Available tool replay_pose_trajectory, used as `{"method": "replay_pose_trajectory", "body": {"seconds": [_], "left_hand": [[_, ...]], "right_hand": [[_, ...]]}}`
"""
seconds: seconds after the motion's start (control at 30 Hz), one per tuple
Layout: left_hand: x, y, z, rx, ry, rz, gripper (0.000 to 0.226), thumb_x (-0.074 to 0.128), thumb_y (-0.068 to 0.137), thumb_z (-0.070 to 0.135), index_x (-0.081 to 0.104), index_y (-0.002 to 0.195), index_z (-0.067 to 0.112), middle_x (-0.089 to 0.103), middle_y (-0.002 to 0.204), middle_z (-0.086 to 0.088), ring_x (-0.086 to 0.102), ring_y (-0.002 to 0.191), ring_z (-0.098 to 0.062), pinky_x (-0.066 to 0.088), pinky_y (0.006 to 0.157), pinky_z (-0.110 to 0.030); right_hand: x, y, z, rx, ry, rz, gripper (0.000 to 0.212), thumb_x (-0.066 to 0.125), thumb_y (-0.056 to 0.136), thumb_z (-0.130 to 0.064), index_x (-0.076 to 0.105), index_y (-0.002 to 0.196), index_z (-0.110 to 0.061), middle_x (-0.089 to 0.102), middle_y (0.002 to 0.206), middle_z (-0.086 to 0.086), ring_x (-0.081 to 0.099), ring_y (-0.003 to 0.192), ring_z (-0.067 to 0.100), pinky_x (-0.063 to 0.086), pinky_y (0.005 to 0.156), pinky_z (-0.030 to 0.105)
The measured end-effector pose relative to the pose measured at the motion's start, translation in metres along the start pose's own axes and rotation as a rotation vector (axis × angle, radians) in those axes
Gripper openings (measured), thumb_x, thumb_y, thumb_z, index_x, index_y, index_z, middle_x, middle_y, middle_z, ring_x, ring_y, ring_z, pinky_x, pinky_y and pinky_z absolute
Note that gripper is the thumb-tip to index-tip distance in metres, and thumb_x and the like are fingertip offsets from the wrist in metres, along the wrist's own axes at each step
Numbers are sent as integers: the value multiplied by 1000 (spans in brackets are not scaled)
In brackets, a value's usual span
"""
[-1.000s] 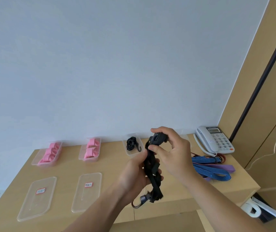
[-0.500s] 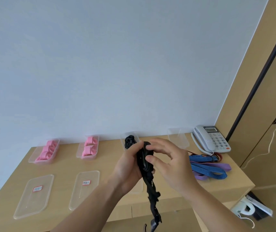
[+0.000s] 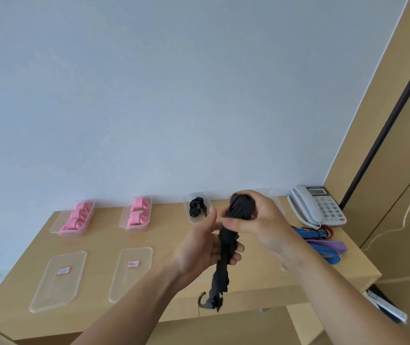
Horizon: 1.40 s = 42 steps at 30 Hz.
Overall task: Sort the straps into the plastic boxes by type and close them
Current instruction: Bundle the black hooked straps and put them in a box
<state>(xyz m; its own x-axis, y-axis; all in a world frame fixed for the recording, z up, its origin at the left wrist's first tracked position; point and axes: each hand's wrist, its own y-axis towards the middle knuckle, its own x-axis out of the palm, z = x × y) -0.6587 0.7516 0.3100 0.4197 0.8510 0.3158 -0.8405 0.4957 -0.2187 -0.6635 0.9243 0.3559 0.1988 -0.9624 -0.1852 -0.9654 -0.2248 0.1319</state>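
Pale blue-grey wall fills most of our view, with a light wooden desk running along its foot. Above the front half of that desk we hold a black strap, bunched lengthwise and hanging down, its metal hook dangling at the lower end in front of the desk's edge. Our right hand grips the balled upper end, fingers curled over it. Just below, our left hand has its fingers wrapped round the strap's middle, thumb raised.

Behind the hands, at the back of the desk, an open clear box holds another coiled black strap. To its right a further clear box shows partly behind our right hand; we cannot tell its contents. To the left stand two open boxes, the nearer box and the far-left box, both filled with rolled pink straps. In front of those lie two clear lids with red-bordered labels.

On the desk's right side, blue striped straps and a purple strap lie loose, near a grey telephone in the back corner.
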Motion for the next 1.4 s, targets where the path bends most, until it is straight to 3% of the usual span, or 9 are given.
{"method": "replay_pose_trajectory", "body": {"seconds": [0.1,0.3,0.43,0.57,0.73,1.03,1.13,1.27,1.4], "left_hand": [[-3,-5,-7,-48,90,40,71,26,106,64,68,120,8,71,90,-12,72,91,-34,53,90,-40],[6,-11,-19,-37,-52,18,32,47,107,23,68,117,1,64,82,-13,61,62,-27,54,65,-35],[8,-10,-17,-6,-143,88,29,51,106,18,69,116,-2,57,77,-9,53,60,-24,51,63,-34],[8,-9,-17,40,-64,69,25,74,90,17,69,108,1,48,77,-6,54,60,-23,55,66,-34],[5,-8,-18,38,115,169,17,56,102,3,68,115,1,59,84,-8,60,61,-24,46,53,-30],[5,-7,-14,11,246,180,21,50,107,7,70,112,2,68,86,-8,59,53,-21,46,53,-27],[7,-6,-10,4,116,153,23,50,108,11,68,115,-1,67,84,-8,61,58,-22,47,56,-27],[9,-3,-4,-9,-207,96,36,41,112,23,67,118,-2,69,90,-12,65,72,-26,52,66,-32],[7,1,0,-63,-388,81,66,37,108,54,73,122,1,72,118,-21,73,104,-33,57,86,-44]], "right_hand": [[-7,8,1,-4,63,55,44,85,66,-18,63,105,-18,76,97,4,71,92,21,54,88,43],[-5,10,2,-119,-44,142,46,83,64,-14,62,100,-33,73,98,4,70,91,28,57,85,53],[0,5,4,-198,-137,166,49,82,73,-5,58,108,-30,72,104,-6,68,96,21,53,91,51],[-1,5,5,-224,-126,179,49,80,75,-6,57,112,-28,72,106,-6,68,98,18,55,92,48],[-16,13,9,-119,37,140,49,80,70,-15,61,113,-32,75,101,4,70,100,24,56,90,52],[-14,14,20,-128,8,147,46,79,71,-10,59,108,-29,73,98,3,69,95,22,57,83,42],[-4,12,21,-233,-171,200,46,79,73,-11,56,108,-31,71,99,-4,67,93,19,56,84,41],[13,11,28,-429,-437,265,44,80,74,-3,61,111,-18,67,96,-8,64,87,19,52,80,42],[23,3,37,-632,-538,177,39,72,80,0,64,117,-11,63,125,-6,55,124,11,46,103,34]]}}
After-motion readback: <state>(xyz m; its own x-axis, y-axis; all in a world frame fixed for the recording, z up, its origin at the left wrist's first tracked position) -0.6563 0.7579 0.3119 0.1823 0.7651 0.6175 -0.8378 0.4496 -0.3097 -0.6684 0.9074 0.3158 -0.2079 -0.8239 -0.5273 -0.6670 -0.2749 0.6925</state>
